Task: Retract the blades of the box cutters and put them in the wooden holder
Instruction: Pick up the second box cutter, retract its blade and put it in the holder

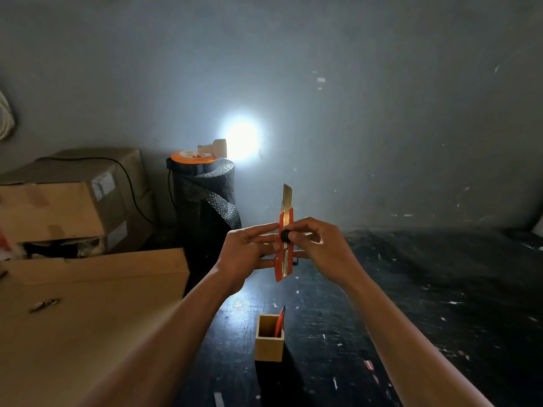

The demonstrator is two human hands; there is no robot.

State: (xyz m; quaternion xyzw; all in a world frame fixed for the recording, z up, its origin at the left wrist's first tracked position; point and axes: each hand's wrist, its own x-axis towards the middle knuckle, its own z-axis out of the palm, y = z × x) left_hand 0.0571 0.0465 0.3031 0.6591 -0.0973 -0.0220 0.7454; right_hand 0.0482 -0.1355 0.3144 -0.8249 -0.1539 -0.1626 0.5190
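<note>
Frame centre: orange box cutter (284, 248) held upright, blade out, clamped between left hand (245, 254) and right hand (318, 245) fingers. Wooden holder (269, 343) below, dark tabletop (411, 304) bare rightward.

cardboard boxes (67, 207) stacked left | black bubble-wrap roll (210, 195) by wall | lit lamp (241, 141) behind roll

Both forearms are bare to the frame's edge, no sleeves, left hand (244, 254) and right hand (320, 245) ungloved.
</note>
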